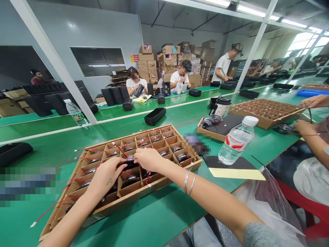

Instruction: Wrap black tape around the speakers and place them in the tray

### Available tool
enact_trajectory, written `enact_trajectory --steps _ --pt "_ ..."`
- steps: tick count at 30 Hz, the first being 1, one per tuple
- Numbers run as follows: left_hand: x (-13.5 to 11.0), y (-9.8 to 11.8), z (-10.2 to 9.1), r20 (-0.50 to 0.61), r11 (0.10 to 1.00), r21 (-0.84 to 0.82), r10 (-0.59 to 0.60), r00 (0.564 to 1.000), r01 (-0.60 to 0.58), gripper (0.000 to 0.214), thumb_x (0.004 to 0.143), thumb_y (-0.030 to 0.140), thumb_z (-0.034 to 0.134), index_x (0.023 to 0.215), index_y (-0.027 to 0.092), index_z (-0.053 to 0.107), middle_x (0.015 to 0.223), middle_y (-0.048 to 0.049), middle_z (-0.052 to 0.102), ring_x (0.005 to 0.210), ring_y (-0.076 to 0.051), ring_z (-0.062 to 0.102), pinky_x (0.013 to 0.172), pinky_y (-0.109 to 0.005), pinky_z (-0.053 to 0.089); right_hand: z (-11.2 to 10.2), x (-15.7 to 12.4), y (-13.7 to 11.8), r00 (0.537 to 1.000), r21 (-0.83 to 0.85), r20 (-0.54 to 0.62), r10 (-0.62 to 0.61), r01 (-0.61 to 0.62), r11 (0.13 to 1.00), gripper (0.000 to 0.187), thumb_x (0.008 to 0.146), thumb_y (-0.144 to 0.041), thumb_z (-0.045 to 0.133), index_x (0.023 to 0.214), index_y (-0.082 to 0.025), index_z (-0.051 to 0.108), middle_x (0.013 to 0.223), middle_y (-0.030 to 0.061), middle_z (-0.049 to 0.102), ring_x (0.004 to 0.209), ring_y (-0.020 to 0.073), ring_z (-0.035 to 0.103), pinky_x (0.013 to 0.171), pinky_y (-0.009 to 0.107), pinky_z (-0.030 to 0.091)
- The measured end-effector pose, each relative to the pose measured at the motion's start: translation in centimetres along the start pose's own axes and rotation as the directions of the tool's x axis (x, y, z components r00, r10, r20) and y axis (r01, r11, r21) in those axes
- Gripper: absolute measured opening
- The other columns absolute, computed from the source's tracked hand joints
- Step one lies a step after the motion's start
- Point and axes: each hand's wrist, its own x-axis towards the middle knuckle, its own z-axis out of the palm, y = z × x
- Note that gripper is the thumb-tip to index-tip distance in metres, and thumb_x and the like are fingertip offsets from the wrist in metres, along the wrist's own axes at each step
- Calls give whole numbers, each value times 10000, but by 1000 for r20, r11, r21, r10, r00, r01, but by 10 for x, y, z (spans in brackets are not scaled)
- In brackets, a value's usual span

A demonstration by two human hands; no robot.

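A cardboard tray [168, 177] with a grid of cells lies on the green bench in front of me. Most cells hold a round black speaker part with thin red wires. My left hand [106, 175] and my right hand [147, 159] meet over the middle of the tray. Both have their fingers curled onto one black speaker part [130, 161] in a centre cell. Two silver bangles ring my right wrist. Loose red wires [48, 208] trail off the tray's left side.
A clear water bottle [238, 140] lies tilted on a black and yellow sheet to the right. Behind it are a second grid tray [267, 110] and a neighbour's hands [308, 127]. A black box [154, 116] sits further back. Other workers sit at far benches.
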Motion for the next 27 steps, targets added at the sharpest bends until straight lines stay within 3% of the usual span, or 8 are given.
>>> enact_trajectory --steps 5,15,18,21,22,23,25,27 --pt "3 -9 0 23 997 -42 -71 997 71 391 763 520 398 921 201 561 756 -36 700 672 -219 654 632 -299 495 1 0 0 999 3 -17 -28 28 1000 141 910 -231 469 875 -164 588 908 43 583 826 178 612 631 266 480" --pt "-3 -1 -2 52 999 -39 -34 998 36 387 758 557 380 681 240 590 718 -21 683 701 -227 629 690 -320 481 6 -5 -3 996 -5 -19 -89 89 996 150 893 -218 502 804 -152 604 860 45 598 825 171 589 647 246 471" --pt "-4 -4 3 57 999 -27 -25 998 27 433 770 571 364 750 228 627 797 -47 688 846 -260 615 792 -370 466 -8 -15 -10 993 -8 -50 -109 108 994 179 894 -271 500 851 -139 613 874 70 607 876 197 559 744 279 462" --pt "-12 -11 8 44 998 -22 -54 998 55 489 785 572 363 996 194 592 837 -60 688 877 -256 618 794 -378 483 -38 -43 -1 979 40 -199 -36 45 998 245 942 -268 372 1039 -146 562 961 77 602 935 183 535 831 285 432" --pt "-15 -13 9 45 998 -13 -61 997 62 505 790 572 367 1054 188 563 875 -65 685 890 -252 619 797 -376 488 -49 -58 11 934 136 -343 94 -49 989 251 941 -257 354 1050 -158 558 967 74 605 948 177 537 850 285 424" --pt "-20 -15 10 49 998 5 -63 997 63 514 792 573 374 1092 190 538 932 -72 676 918 -251 614 807 -379 489 -58 -73 26 837 237 -468 284 -191 953 265 940 -265 334 1040 -169 560 970 77 604 948 176 543 852 293 424" --pt "-28 -16 12 40 996 71 -60 997 57 530 789 581 383 1139 201 504 1058 -95 640 998 -272 584 829 -410 482 -66 -105 67 561 390 -508 653 -526 756 301 933 -263 284 1058 -178 544 989 92 592 931 189 557 830 328 436" --pt "-34 -9 13 -43 985 158 -63 997 69 559 776 602 370 1151 204 488 1088 -123 617 1037 -323 550 827 -481 467 -59 -133 109 484 402 -452 749 -639 656 337 911 -222 247 1094 -135 517 970 120 589 890 209 573 785 364 452"
